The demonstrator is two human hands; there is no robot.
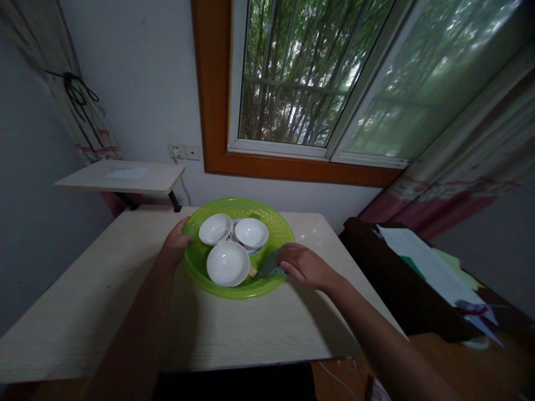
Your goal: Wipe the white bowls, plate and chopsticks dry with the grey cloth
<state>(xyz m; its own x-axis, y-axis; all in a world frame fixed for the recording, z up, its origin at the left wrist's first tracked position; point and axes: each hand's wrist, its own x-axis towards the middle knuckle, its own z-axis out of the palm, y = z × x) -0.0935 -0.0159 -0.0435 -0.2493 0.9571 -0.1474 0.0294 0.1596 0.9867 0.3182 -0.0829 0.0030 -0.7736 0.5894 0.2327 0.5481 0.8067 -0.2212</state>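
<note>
A round, bright green plastic basin (pixel 271 220) rests on the wooden table. In it sit three white bowls: one at the back left (pixel 215 229), one at the back right (pixel 251 233) and one in front (pixel 228 263). Something pale lies partly hidden under the bowls. My left hand (pixel 174 245) grips the basin's left rim, its thumb on the inside. At the right rim, my right hand (pixel 301 265) is closed on a grey cloth (pixel 271 264) that hangs into the basin. A small piece of light wood (pixel 253 272) pokes out between the front bowl and the cloth.
A raised wooden shelf (pixel 154 177) stands at the table's back left, near a wall socket (pixel 184 151). Behind the table is a window (pixel 309 72). To the right, papers (pixel 422 264) lie on a dark brown surface (pixel 376 267). The table's front edge (pixel 251 366) is close to me.
</note>
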